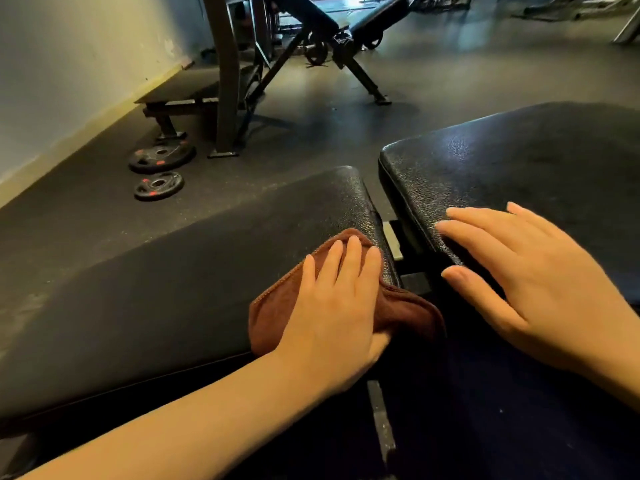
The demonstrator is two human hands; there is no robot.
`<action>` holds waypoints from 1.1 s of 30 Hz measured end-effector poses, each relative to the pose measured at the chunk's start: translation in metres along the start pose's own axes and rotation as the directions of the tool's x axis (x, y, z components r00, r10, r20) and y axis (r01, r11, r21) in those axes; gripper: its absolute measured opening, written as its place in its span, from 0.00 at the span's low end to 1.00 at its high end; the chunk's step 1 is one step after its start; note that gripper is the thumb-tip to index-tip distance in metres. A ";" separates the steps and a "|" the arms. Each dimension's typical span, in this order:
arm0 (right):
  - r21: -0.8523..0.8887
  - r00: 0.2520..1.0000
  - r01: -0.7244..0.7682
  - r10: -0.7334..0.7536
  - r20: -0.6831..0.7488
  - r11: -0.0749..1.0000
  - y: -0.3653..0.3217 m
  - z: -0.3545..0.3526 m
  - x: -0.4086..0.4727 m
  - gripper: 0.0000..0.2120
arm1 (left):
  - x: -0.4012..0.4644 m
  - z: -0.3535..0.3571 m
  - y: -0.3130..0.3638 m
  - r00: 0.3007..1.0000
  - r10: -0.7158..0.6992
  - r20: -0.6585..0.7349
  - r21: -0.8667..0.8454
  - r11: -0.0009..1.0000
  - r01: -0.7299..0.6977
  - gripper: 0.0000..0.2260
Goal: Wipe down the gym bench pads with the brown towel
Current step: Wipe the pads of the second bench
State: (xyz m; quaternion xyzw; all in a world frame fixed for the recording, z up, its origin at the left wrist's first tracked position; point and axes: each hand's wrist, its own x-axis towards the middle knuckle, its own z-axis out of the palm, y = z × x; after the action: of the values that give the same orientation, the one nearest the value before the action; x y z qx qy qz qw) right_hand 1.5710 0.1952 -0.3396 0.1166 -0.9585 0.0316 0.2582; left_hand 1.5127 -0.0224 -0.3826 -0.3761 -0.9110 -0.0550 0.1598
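The folded brown terry towel (349,299) is pressed flat under the left hand (332,306) on the black textured vinyl left pad (173,271); the right hand (519,282), released, steadies the black textured vinyl right pad (519,161). Even pressure to the pad's edge is advised.

I find no legible text, brand, number or sign. The two weight plates (162,156) on the floor, well beyond and to the left of my left hand (337,306), carry red markings too small to read
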 end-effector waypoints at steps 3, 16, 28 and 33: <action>0.060 0.998 -0.057 0.059 -0.032 0.997 0.000 0.000 0.004 0.29 | 0.006 0.001 0.004 0.998 0.060 -0.029 0.012 0.998 -0.060 0.35; 0.041 0.991 -0.064 0.069 -0.111 0.997 -0.003 0.003 0.005 0.23 | 0.024 -0.006 -0.010 0.824 0.565 0.050 -0.005 0.825 -0.565 0.24; -0.213 0.994 -0.018 -0.005 -0.108 0.977 -0.007 0.014 -0.009 0.21 | -0.011 0.007 -0.050 0.680 0.733 0.025 0.089 0.676 -0.732 0.19; -0.164 0.995 0.058 -0.044 0.089 0.985 -0.016 0.014 -0.026 0.21 | -0.010 0.002 -0.047 0.669 0.738 0.089 0.040 0.669 -0.742 0.19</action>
State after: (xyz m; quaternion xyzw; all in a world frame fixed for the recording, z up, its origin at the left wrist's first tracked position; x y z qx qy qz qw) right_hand 1.5901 0.1836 -0.3652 0.1204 -0.9646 -0.0599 0.2268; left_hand 1.4860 -0.0618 -0.3868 -0.7085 -0.6865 0.0600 0.1520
